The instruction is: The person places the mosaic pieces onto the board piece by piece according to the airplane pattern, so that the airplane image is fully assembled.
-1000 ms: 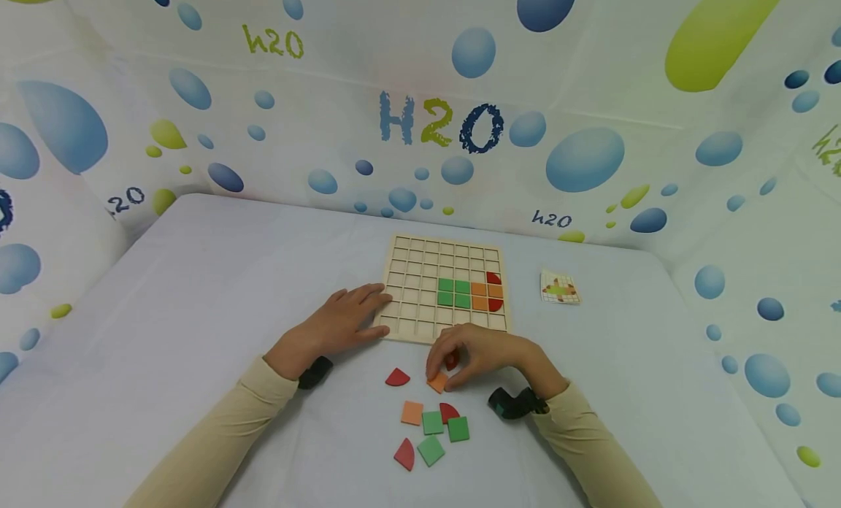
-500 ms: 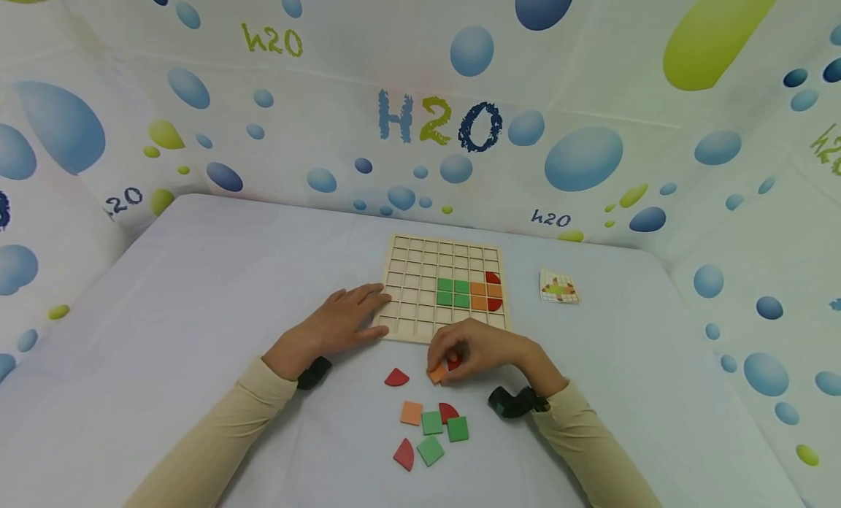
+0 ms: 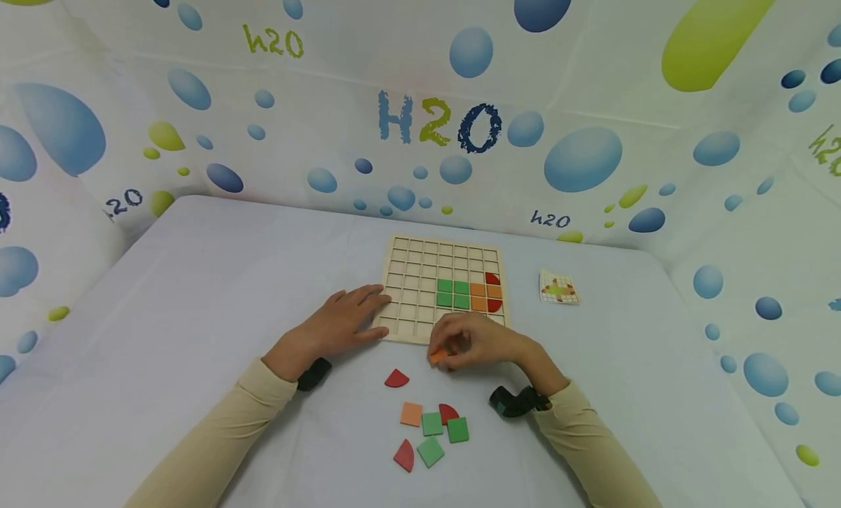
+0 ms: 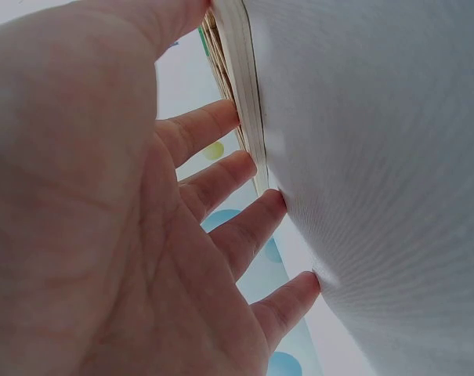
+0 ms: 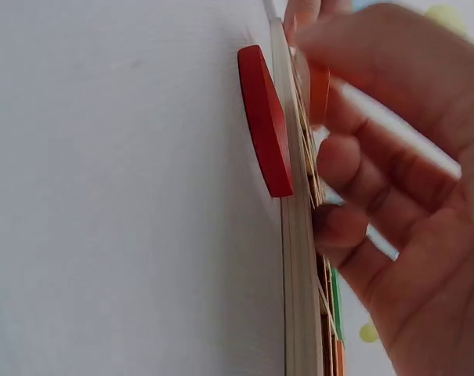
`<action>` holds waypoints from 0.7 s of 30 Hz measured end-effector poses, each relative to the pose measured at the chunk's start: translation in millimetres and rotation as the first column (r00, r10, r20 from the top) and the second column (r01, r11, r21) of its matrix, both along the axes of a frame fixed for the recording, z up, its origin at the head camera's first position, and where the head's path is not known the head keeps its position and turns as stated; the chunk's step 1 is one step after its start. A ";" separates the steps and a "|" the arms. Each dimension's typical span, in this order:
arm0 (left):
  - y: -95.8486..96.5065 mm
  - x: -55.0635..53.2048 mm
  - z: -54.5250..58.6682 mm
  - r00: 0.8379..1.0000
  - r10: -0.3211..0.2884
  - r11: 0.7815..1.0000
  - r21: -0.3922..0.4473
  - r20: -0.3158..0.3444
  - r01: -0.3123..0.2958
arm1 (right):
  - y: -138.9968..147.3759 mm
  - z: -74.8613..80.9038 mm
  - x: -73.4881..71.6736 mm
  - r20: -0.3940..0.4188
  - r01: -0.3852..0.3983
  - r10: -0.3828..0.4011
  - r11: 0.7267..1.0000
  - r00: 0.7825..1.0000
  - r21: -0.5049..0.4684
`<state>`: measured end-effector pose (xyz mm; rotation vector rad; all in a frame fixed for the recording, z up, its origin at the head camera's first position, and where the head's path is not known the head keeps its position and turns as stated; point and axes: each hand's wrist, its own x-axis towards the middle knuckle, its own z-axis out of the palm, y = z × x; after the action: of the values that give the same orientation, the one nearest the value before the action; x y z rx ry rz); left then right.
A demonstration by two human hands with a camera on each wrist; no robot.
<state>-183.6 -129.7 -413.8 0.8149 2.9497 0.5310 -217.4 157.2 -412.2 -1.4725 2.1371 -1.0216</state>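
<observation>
A wooden grid board (image 3: 414, 274) lies on the table with green squares (image 3: 453, 293), orange squares (image 3: 486, 296) and red quarter-circles (image 3: 495, 304) set in its right half. My right hand (image 3: 476, 340) pinches an orange square tile (image 5: 320, 94) between thumb and fingers, just above the board's near edge. Below it in the right wrist view, a red quarter-circle piece (image 5: 265, 125) lies on the cloth beside the board; the hand hides it in the head view. My left hand (image 3: 338, 322) rests with extended fingers at the board's left edge, fingertips touching board and cloth.
Nearer the body lie loose pieces: red quarter-circles (image 3: 396, 378), an orange square (image 3: 412, 414) and green squares (image 3: 430, 451). A small pattern card (image 3: 559, 287) lies right of the board. A printed curtain (image 3: 328, 92) rises behind the white tablecloth (image 3: 263, 252).
My right hand has picked up the orange tile from the cloth and carried it away from the body to the board's near edge. The left hand stays in place.
</observation>
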 end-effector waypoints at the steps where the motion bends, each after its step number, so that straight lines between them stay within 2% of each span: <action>1: -0.3 0.1 -0.1 1.000 -0.002 1.000 0.001 -0.003 0.002 | 0.4 0.0 -0.2 -0.002 0.017 -0.017 1.000 1.000 0.002; 6: -1.0 0.5 0.6 1.000 -0.002 1.000 0.000 0.001 0.002 | 1.4 -0.7 -0.9 0.014 0.076 -0.076 0.997 0.997 0.000; 11: -1.0 0.2 0.2 1.000 -0.004 1.000 0.004 0.001 0.004 | 2.3 -3.5 -2.7 -0.003 0.115 -0.115 0.993 0.993 -0.025; 17: -1.2 0.1 -0.5 1.000 -0.003 1.000 0.009 0.009 0.003 | 3.4 -4.9 -4.0 -0.007 0.211 -0.211 0.977 0.978 -0.014; 21: -1.3 0.1 -0.3 1.000 -0.003 1.000 0.012 0.010 0.003 | 3.4 -3.8 -4.2 -0.023 0.243 -0.244 0.969 0.969 -0.033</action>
<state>-183.4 -131.0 -414.1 0.8156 2.9381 0.5522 -221.6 160.5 -416.1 -1.2643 2.3763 -1.1263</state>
